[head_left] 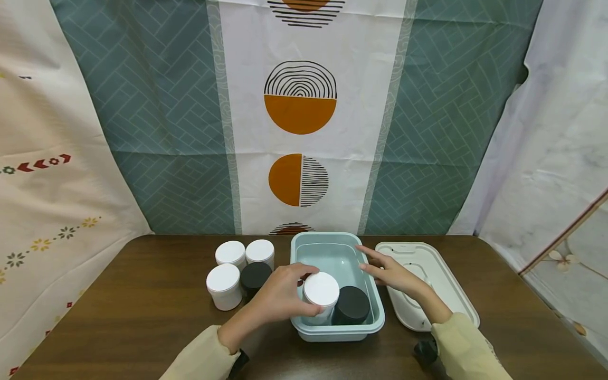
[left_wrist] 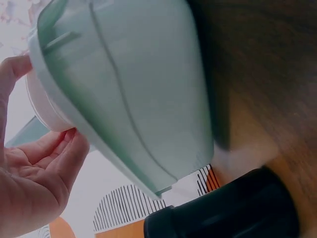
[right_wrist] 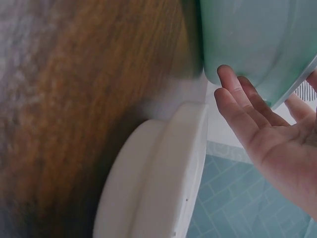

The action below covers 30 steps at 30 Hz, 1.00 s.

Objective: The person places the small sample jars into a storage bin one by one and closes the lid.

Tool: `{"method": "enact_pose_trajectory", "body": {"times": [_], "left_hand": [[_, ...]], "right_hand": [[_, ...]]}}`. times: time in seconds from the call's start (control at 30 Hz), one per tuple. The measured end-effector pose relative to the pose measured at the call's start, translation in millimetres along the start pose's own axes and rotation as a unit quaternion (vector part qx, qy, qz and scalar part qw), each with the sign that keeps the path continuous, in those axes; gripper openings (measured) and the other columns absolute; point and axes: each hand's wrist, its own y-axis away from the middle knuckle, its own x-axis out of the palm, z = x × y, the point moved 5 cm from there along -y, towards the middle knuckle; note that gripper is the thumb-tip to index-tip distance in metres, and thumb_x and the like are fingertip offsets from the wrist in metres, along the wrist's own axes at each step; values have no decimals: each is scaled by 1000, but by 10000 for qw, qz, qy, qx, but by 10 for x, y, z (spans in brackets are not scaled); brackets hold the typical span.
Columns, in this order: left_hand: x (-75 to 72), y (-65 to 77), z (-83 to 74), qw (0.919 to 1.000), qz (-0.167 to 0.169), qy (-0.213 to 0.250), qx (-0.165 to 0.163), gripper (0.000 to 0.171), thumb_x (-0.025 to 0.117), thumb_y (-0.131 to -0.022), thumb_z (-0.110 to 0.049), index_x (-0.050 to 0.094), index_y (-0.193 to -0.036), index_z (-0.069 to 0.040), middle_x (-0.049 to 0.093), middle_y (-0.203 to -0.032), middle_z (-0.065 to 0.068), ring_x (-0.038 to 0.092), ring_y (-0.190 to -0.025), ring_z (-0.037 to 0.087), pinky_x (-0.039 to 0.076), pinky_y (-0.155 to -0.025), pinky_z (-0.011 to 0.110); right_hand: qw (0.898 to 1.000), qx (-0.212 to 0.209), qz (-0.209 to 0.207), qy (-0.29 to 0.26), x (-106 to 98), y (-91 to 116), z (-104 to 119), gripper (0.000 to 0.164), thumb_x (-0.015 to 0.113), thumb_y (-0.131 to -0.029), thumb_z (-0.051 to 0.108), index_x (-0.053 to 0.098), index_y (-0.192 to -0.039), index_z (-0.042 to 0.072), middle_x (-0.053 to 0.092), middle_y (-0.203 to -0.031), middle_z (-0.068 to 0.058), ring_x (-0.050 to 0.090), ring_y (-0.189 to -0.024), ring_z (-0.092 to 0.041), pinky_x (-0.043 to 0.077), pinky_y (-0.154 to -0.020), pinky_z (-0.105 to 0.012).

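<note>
Beyond both hands hangs a patterned cloth (head_left: 190,116), and beneath them spreads a dark wooden table (head_left: 157,316). Between the hands sits a pale blue tub (head_left: 347,331), its far half bare. A flat white lid (head_left: 448,274) lies under and to the right of the right forearm.

The two hands are apart. The left hand (head_left: 287,295) grips a white jar (head_left: 321,289), thumb on the near side and fingers on the far side. The right hand (head_left: 389,272) holds nothing; its fingers reach out at the tub's right rim, though whether they touch it I cannot tell.

The gripped jar is upright in the tub's near left corner, its cap above the rim. Just right of it, inside the tub, stands a black jar (head_left: 351,305); whether the two touch, or the white jar's base meets the floor, is hidden. Left of and beyond the left hand, three more white jars (head_left: 224,287) cluster around a second black jar (head_left: 254,277).

For good handling here, I judge the white jar is best kept level, with the left fingers light and high near the cap so knuckles clear the rim. The right palm could usefully brace the tub's wall against sliding.
</note>
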Motion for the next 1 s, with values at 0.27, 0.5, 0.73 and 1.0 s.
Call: {"method": "enact_pose_trajectory", "body": {"times": [0.27, 0.5, 0.73, 1.0], "left_hand": [[31, 9, 10, 9977, 88, -628, 242, 51, 80, -61, -32, 65, -104, -8, 64, -92, -4, 55, -82, 8, 47, -72, 25], [19, 1, 35, 9958, 311, -786, 351, 50, 79, -60, -32, 66, -102, -8, 65, -92, -3, 54, -83, 10, 45, -71, 25], [46, 9, 59, 9916, 640, -1065, 351, 49, 79, -61, -30, 66, -102, -7, 65, -93, -1, 52, -83, 13, 44, -67, 23], [49, 3, 35, 9858, 811, -1345, 590, 49, 80, -62, -30, 67, -102, -6, 67, -91, 0, 54, -78, 11, 44, -65, 21]], "right_hand": [[10000, -53, 60, 40, -2, 14, 40, 62, 50, -94, 30, 21, -145, 9, 37, -133, -32, 51, -112, -38, 49, -82, -45], [9999, -104, 103, 61, -2, 18, 50, 62, 49, -94, 29, 20, -146, 9, 38, -132, -32, 50, -112, -38, 49, -83, -45], [9999, -107, 118, -8, 9, 16, 37, 62, 49, -94, 29, 20, -146, 10, 38, -133, -31, 49, -113, -38, 48, -84, -45], [9998, -137, 145, -3, 15, 6, 35, 62, 48, -95, 29, 20, -146, 10, 39, -132, -31, 50, -113, -38, 49, -83, -45]]}}
